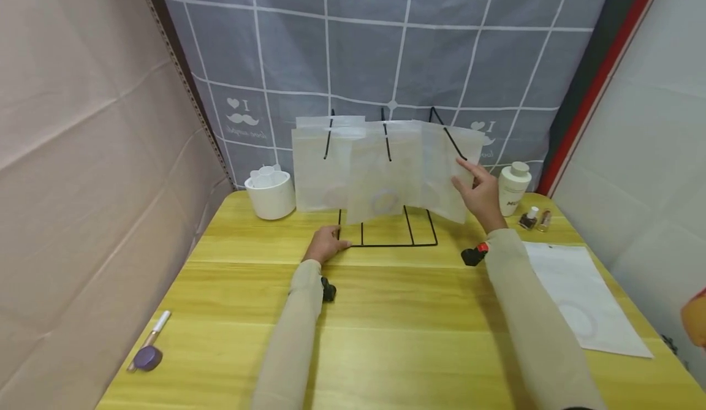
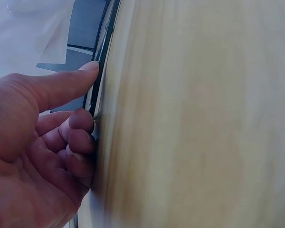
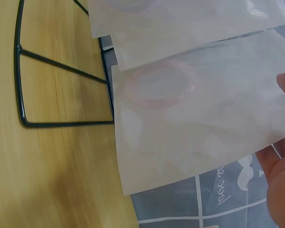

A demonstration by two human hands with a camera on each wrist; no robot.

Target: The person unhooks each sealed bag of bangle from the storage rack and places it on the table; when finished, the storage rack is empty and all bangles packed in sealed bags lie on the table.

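Note:
A black wire display rack (image 1: 393, 246) stands at the back of the table, its slanted prongs carrying several translucent white plastic bags. My left hand (image 1: 324, 244) pinches the front left corner of the rack's base, thumb on the rod (image 2: 103, 47) and the other fingers curled beside it. At the rightmost bag (image 1: 445, 177), my right hand (image 1: 481, 194) holds the outer edge, close to the prong tip. That bag (image 3: 180, 128) hangs tilted, with a faint pinkish ring shape near its lower end. The middle bag (image 1: 380, 180) shows a similar ring; the left bags (image 1: 321, 177) overlap.
A white round container (image 1: 270, 195) stands left of the rack. To the right are a white bottle (image 1: 514, 188), a nail polish bottle (image 1: 528, 217) and a small tube (image 1: 544, 220). Another white bag (image 1: 590, 299) lies at right; a purple-lidded jar (image 1: 147, 358) and slim tube (image 1: 157, 329) at left.

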